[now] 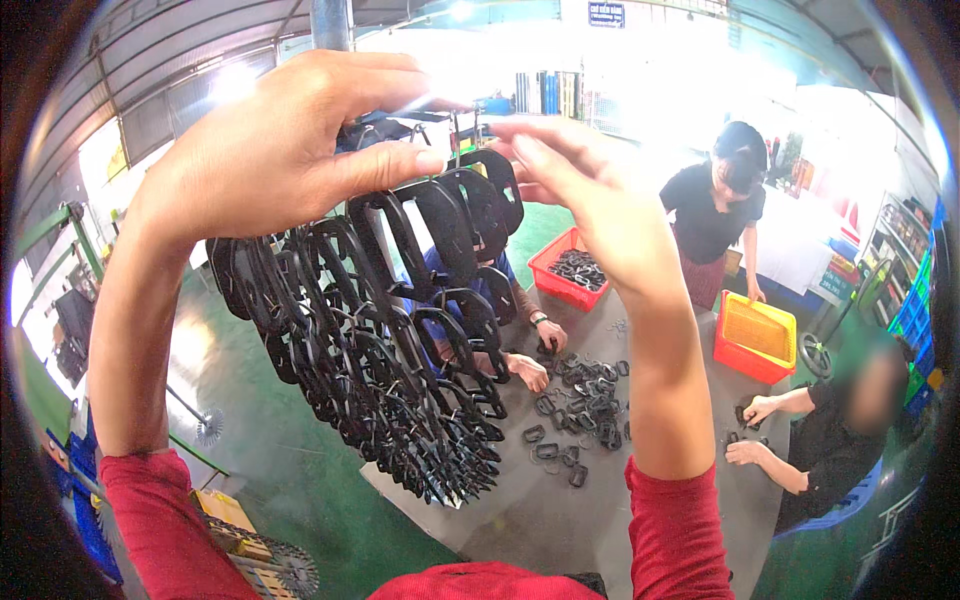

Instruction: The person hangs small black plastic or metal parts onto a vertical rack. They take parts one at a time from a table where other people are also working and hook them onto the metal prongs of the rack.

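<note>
- Cluster of black loop-shaped parts (375, 320), hanging in dense linked-looking rows before the wearer, above a grey table (530, 540); no label readable on any part.
- Left hand (285, 135): raised at the cluster's top, thumb extended, fingers bent over; whether it grips a part cannot be told.
- Right hand (580, 175): raised opposite, fingers curved beside the uppermost parts and metal hooks (455, 135); grip likewise cannot be told.
- Loose black pieces (600, 400): heaped and scattered on the table.
- Red basket (558, 288): on the table, holding dark pieces.
- Yellow tray (762, 325): set in an orange-red crate (745, 365).
- Overhead sign (606, 14): dark blue, pale lettering.
- Dark panel (838, 282): right background, pale writing, small.
- Co-workers: three, around the table, one standing (712, 215).
</note>
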`<state>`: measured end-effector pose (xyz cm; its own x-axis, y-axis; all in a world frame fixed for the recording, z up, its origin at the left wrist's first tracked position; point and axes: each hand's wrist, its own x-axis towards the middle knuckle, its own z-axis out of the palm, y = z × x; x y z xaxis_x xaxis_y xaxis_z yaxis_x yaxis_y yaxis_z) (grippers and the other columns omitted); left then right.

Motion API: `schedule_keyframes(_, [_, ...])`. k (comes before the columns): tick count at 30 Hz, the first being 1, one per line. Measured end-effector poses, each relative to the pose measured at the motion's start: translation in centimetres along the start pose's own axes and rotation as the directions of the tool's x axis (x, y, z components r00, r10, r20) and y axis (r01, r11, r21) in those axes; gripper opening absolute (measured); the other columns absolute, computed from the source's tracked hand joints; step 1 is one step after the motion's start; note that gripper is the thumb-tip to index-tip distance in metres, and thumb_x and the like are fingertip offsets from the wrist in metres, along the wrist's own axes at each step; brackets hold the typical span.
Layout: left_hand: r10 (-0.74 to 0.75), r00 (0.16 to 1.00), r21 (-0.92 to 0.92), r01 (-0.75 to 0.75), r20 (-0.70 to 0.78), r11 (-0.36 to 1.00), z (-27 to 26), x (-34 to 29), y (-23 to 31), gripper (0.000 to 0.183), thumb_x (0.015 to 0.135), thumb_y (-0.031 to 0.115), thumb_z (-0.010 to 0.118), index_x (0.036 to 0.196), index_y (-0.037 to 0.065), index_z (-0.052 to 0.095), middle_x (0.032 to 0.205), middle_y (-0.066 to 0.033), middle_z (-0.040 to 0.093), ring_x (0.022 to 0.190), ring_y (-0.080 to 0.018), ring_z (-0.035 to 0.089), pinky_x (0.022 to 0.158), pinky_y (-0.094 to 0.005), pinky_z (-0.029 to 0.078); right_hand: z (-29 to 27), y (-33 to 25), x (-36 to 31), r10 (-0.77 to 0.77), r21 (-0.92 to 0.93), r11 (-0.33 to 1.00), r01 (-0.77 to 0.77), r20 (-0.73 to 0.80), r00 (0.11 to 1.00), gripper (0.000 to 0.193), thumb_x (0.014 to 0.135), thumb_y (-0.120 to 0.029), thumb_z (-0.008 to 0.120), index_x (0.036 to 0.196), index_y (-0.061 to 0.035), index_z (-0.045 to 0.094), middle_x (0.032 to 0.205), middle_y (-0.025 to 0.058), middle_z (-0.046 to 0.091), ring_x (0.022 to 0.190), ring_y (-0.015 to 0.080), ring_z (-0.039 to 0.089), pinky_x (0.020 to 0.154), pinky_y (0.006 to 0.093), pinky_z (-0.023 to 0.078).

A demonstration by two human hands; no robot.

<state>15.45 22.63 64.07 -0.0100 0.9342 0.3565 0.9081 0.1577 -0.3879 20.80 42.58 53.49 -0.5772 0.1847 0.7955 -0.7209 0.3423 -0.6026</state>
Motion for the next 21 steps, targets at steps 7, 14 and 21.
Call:
schedule_keyframes(7, [-0.042,0.999,0.007,0.042,0.015,0.999,-0.2,-0.2,-0.1,0.040,0.082,0.026,0.056,0.112,0.001,0.052,0.112,-0.0179,0.054,0.107,-0.0323,0.050,0.091,-0.0377,0.038,1.4,-1.2,1.7,0.111,-0.028,0.994,-0.109,0.116,0.987,0.021,0.084,-0.022,0.057,0.097,-0.0056,0.062,0.078,-0.0018,0.061,0.068,0.0055,0.052,0.063,0.0203,0.041])
schedule_keyframes(14, [0.082,0.994,-0.010,-0.083,-0.071,0.996,0.2,0.6,0.2,0.037,0.080,0.022,0.057,0.111,0.001,0.054,0.111,-0.0176,0.055,0.105,-0.0311,0.051,0.088,-0.0358,0.040,0.8,-1.0,1.2,0.067,-0.117,0.990,-0.074,-0.067,0.996,0.021,0.081,-0.021,0.059,0.093,-0.0032,0.063,0.076,-0.0006,0.060,0.063,0.0061,0.050,0.059,0.0206,0.041])
schedule_keyframes(21, [-0.049,0.994,-0.108,0.039,-0.095,0.993,0.6,0.7,-0.6,0.036,0.081,0.019,0.055,0.115,0.006,0.052,0.110,-0.0114,0.054,0.102,-0.0241,0.052,0.087,-0.0321,0.040,-7.0,0.1,-1.3,0.183,-0.214,0.938,-0.272,-0.360,0.915,0.028,0.080,-0.023,0.060,0.097,-0.0013,0.063,0.074,0.0009,0.059,0.059,0.0075,0.052,0.055,0.0210,0.043])
